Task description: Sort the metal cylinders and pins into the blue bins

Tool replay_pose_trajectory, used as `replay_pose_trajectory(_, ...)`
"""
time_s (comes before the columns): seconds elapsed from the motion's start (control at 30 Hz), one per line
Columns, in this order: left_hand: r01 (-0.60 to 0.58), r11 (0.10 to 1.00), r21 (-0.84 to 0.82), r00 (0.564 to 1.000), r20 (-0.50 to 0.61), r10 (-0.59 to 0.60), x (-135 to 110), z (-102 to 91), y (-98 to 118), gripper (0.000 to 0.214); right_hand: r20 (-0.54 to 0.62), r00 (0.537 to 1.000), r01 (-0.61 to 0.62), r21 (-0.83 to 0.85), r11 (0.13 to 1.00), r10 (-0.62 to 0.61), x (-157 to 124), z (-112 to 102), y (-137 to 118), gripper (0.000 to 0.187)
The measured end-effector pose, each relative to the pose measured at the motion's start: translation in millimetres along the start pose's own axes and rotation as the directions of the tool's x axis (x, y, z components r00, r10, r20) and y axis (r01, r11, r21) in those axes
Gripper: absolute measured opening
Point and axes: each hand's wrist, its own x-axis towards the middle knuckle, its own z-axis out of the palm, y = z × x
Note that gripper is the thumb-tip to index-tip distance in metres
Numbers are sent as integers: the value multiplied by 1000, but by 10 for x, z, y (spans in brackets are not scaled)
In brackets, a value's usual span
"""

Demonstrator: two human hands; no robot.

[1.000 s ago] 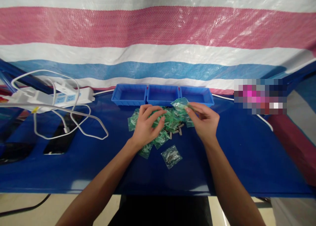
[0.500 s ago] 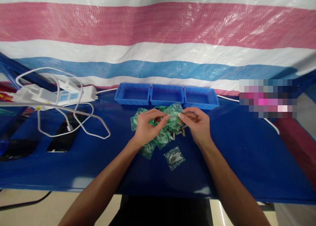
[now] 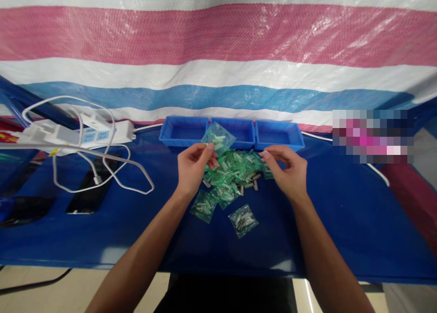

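Note:
My left hand [image 3: 194, 169] pinches a small clear greenish plastic bag [image 3: 219, 137] by its lower edge, with a few pale pieces inside. That bag is raised in front of the middle blue bin. My right hand [image 3: 287, 169] has thumb and forefinger pressed together at the right side of the pile; what they hold, if anything, is too small to make out. Between and below the hands lies a pile of green-tinted bags [image 3: 227, 171] with small metallic cylinder-like pieces. Some loose pieces [image 3: 255, 185] lie at its right edge. Nearer me a separate filled bag [image 3: 243, 220] lies flat.
Three joined blue bins [image 3: 280, 142] stand behind the pile. On the left are a white power strip [image 3: 119, 130], looped white cables [image 3: 136, 191] and a black phone [image 3: 85, 194]. A striped tarp [image 3: 218, 35] hangs behind the blue table [image 3: 341, 222].
My hands have moved apart. The left hand has lifted the bag up and left from the right fingers, and the right hand has shifted right. More of the pile shows between them.

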Motion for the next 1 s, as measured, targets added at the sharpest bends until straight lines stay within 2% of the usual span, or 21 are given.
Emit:
replay_pose_trajectory(0.07,62,990,-130,991,-108,-77,70,-40,-15,33,-10,999,31,-90,995,-32,37,-70,55,16)
replay_pose_trajectory(0.13,109,967,-230,976,-159,-148,127,-81,-33,32,-1,999,52,-147,988,-52,63,-112,83,15)
replay_pose_trajectory(0.23,153,940,-305,962,-171,-211,165,-116,-56,32,81,993,106,-236,966,-89,86,-165,89,13)
replay_pose_trajectory(0.3,173,935,-310,962,-150,-228,156,-112,-63,33,189,975,168,-295,941,-115,98,-220,86,13)
replay_pose_trajectory(0.37,165,944,-284,969,-130,-209,127,-87,-57,33,340,932,241,-314,918,-129,106,-294,84,20)
replay_pose_trajectory(0.47,85,981,-177,989,-105,-105,57,-24,-28,32,571,816,298,-276,914,-94,103,-403,85,48)
replay_pose_trajectory(0.5,49,991,-128,994,-89,-61,30,-1,-16,33,604,794,296,-281,913,-71,98,-430,87,56)
replay_pose_trajectory(0.57,-16,999,-33,999,-42,15,-22,41,3,34,626,779,279,-317,906,-21,89,-464,93,66)
replay_pose_trajectory(0.67,-75,995,65,997,34,72,-85,82,4,34,613,790,278,-371,886,9,88,-475,103,70)
replay_pose_trajectory(0.77,-112,986,127,991,85,102,-123,88,-26,34,565,825,294,-408,864,-15,106,-473,115,63)
replay_pose_trajectory(0.9,-162,968,194,984,108,143,-145,60,-69,32,411,911,248,-470,847,-39,131,-498,113,42)
replay_pose_trajectory(1.0,-199,948,249,977,126,172,-152,37,-76,32,284,955,194,-398,897,-80,132,-508,66,33)
